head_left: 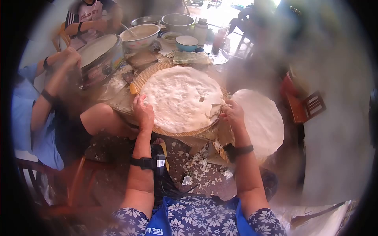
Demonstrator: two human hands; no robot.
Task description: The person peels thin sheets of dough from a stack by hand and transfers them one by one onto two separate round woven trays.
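Note:
A large round white sheet, thin and dough-like with a bumpy surface, lies on a round woven bamboo tray. Its right edge is ragged, with a small hole nearby. My left hand curls at the left rim, fingers closed against the sheet's edge. On the opposite side my right hand pinches the torn edge of the sheet. Just beyond that hand, a second round white sheet lies lower down on the right. A yellow-orange handle-like piece sits at the tray's left rim.
Bowls, including an enamel basin and a blue bowl, stand behind the tray. At left, a person in blue sits by a round machine; another person is behind. Pale scraps litter the floor.

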